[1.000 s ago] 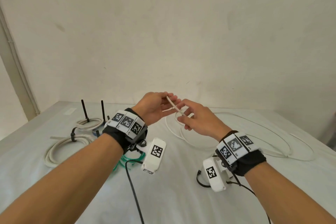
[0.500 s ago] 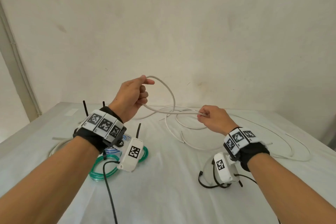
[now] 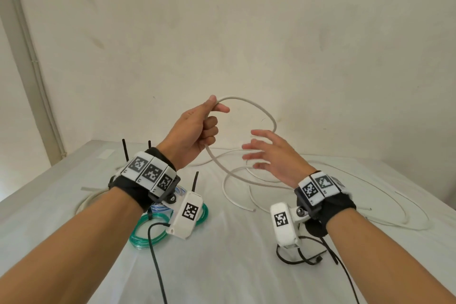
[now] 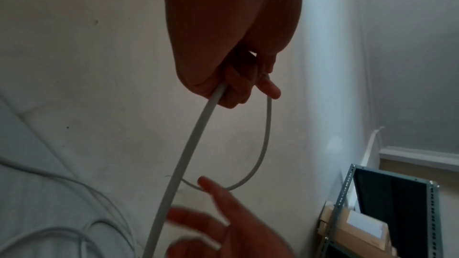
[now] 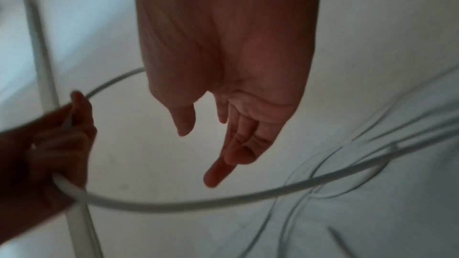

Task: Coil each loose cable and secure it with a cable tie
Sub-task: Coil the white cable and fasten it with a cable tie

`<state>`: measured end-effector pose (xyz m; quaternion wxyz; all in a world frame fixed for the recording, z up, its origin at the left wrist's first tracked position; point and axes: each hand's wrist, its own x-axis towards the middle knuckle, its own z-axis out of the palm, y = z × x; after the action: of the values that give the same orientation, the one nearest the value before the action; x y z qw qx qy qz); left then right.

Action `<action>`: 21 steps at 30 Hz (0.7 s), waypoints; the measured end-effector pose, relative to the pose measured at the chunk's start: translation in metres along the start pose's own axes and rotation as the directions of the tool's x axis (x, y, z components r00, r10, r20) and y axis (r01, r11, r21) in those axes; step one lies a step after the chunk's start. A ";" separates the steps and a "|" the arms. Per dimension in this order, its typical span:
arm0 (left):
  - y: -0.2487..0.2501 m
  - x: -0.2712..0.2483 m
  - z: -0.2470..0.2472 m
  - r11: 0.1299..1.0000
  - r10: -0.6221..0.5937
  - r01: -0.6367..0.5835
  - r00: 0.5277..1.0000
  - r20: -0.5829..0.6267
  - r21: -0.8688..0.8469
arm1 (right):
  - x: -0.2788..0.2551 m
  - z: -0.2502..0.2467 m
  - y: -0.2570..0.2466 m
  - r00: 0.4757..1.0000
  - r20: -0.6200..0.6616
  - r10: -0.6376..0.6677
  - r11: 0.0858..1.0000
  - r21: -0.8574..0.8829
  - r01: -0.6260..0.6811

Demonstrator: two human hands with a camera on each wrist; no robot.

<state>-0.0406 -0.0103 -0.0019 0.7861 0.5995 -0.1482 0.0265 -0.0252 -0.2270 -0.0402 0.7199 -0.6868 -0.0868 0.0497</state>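
Observation:
A long white cable (image 3: 256, 106) arcs up off the table in one loop. My left hand (image 3: 197, 128) is raised above the table and grips the cable, with both ends of the loop running through its curled fingers (image 4: 238, 89). The rest of the white cable (image 3: 385, 205) lies in loose curves over the white table (image 3: 222, 266). My right hand (image 3: 271, 155) hovers beside the loop, blurred, fingers spread and holding nothing; its palm (image 5: 248, 105) shows empty in the right wrist view, above the cable (image 5: 223, 201).
A coiled green tube (image 3: 148, 229) and a blue coil lie under my left wrist. A tied white coil (image 3: 88, 202) sits at the left. Black cable ties (image 3: 125, 153) stick up behind my left wrist. A metal shelf (image 4: 397, 213) stands by the wall.
My left hand rose higher with the cable, widening the loop. My right hand let go of the cable and now hovers open next to it.

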 end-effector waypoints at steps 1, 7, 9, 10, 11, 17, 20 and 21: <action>-0.002 -0.001 -0.002 0.999 -0.003 0.002 1.000 0.004 0.038 | 0.000 0.001 -0.006 1.000 -0.006 -0.004 0.987 0.161 0.005; -0.012 -0.014 -0.016 0.933 -0.125 0.087 0.988 0.087 0.349 | -0.001 0.000 -0.036 0.999 -0.052 0.011 0.731 0.682 0.028; -0.017 -0.018 -0.017 0.902 -0.198 0.136 0.973 0.114 0.409 | 0.002 -0.001 -0.038 0.993 -0.101 0.056 0.796 0.605 0.016; -0.018 -0.019 -0.017 0.891 -0.207 0.133 0.970 0.128 0.434 | 0.002 -0.001 -0.037 0.990 -0.119 0.077 0.835 0.551 0.001; -0.019 -0.020 -0.017 0.877 -0.197 0.111 0.970 0.140 0.467 | 0.001 -0.001 -0.037 0.986 -0.132 0.097 0.870 0.493 -0.020; -0.014 -0.013 -0.033 0.882 -0.061 0.047 0.998 0.016 0.469 | -0.004 -0.014 -0.030 0.959 -0.247 0.141 0.960 0.271 -0.071; -0.013 -0.011 -0.035 0.863 -0.013 0.004 1.000 0.013 0.504 | -0.011 -0.017 -0.029 0.962 -0.221 0.162 0.987 0.039 -0.157; -0.014 -0.011 -0.034 0.846 0.023 -0.020 1.000 0.000 0.533 | -0.013 -0.014 -0.028 0.966 -0.201 0.163 0.982 -0.056 -0.178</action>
<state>-0.0408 0.0191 -0.0259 0.5890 0.7923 -0.1392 0.0772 -0.0365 -0.2447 -0.0132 0.6922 -0.7193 0.0420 0.0405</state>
